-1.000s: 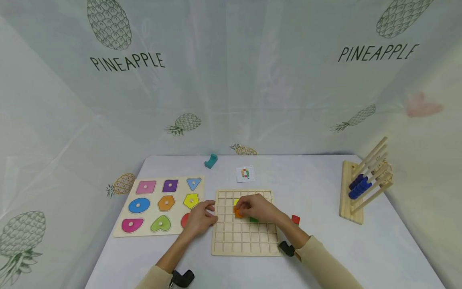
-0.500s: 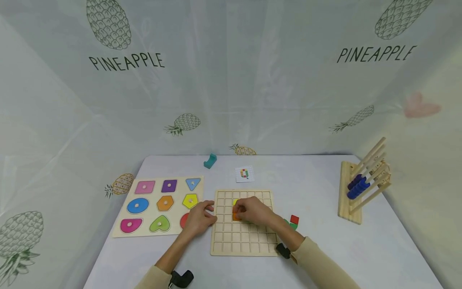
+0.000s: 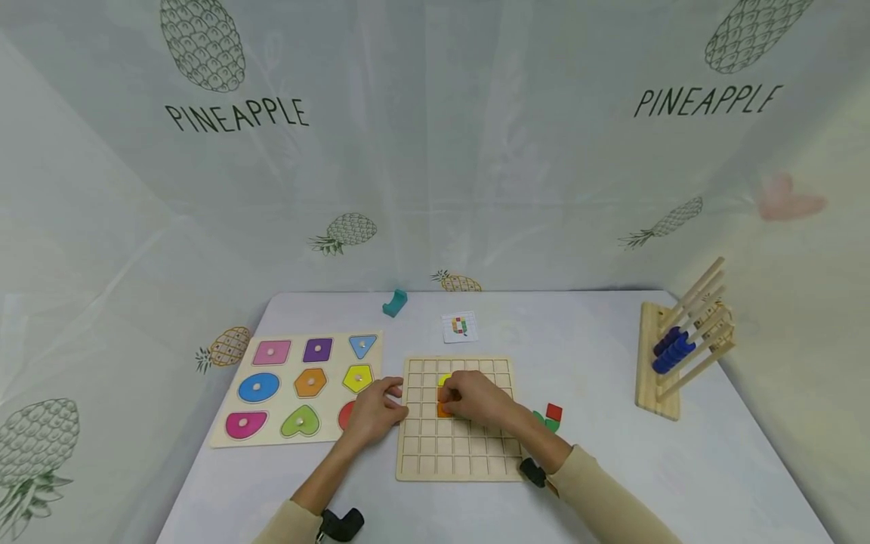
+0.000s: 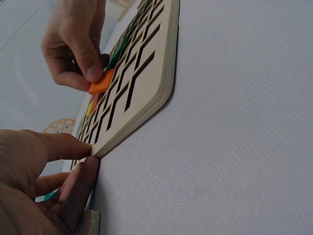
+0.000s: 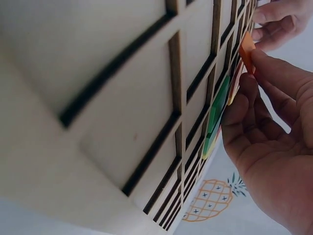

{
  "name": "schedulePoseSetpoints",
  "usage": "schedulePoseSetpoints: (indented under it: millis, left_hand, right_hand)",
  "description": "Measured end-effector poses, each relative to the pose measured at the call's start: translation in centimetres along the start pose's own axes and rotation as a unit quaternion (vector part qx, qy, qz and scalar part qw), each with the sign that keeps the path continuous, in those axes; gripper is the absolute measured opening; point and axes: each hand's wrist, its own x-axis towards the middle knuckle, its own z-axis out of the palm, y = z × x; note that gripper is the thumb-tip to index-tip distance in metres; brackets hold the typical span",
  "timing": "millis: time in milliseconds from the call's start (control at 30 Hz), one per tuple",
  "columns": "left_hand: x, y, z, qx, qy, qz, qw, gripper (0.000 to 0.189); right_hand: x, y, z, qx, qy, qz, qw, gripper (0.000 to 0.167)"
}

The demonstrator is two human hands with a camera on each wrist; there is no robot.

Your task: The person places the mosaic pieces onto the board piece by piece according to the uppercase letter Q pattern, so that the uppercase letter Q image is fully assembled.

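Note:
My right hand [image 3: 479,397] pinches an orange square tile [image 5: 247,51] between thumb and fingers over the wooden grid board [image 3: 455,468]. In the left wrist view, the orange tile [image 4: 101,83] looks tilted, with one edge at a cell. A yellow tile [image 3: 445,379] lies farther up the same column, partly behind the hand. Green tiles [image 5: 216,107] sit in cells beside the right fingers. My left hand [image 3: 376,412] rests at the board's left side, its fingertips touching the edge, nothing gripped.
A shape puzzle board [image 3: 279,438] lies left. Behind the grid are a pattern card [image 3: 460,327] and a teal curved block [image 3: 395,303]. Right of it lie a red tile [image 3: 553,412] and green pieces [image 3: 552,425]. A wooden bead stand [image 3: 669,393] stands far right.
My right hand has lowered the orange tile slightly toward me and left, to a cell in the yellow tile's column. Green pieces by the red tile have come into view. The left hand stays put.

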Motion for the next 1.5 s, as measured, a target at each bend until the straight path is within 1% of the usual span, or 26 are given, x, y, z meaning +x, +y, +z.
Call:
schedulePoseSetpoints:
  millis: [200,433,667,900,1167,1500]
  left_hand:
    - [0.00,0.20,-0.10,-0.001,0.000,-0.002,1.0000,0.054]
    - [0.01,0.01,0.02,0.002,-0.002,-0.003,1.0000,0.054]
    - [-0.04,0.01,0.05,-0.005,-0.002,-0.002,1.0000,0.053]
    - [-0.02,0.08,0.03,0.000,0.004,0.001,1.0000,0.053]
    - [-0.08,0.03,0.08,-0.001,0.001,-0.005,1.0000,0.054]
    - [-0.14,0.21,0.02,-0.007,0.000,-0.004,1.0000,0.054]
  right_hand:
    - [0.04,0.14,0.02,-0.007,0.003,0.000,1.0000,0.003]
    - [-0.09,0.10,0.03,-0.020,0.001,-0.014,0.9997,0.004]
    - [-0.17,0.09,0.02,-0.020,0.005,-0.018,0.9996,0.005]
    - [-0.06,0.48,0.24,-0.043,0.009,-0.033,0.9985,0.006]
    - [-0.11,0.37,0.27,-0.040,0.008,-0.027,0.9988,0.006]
    - [-0.05,0.32,0.16,-0.035,0.006,-0.022,0.9991,0.006]
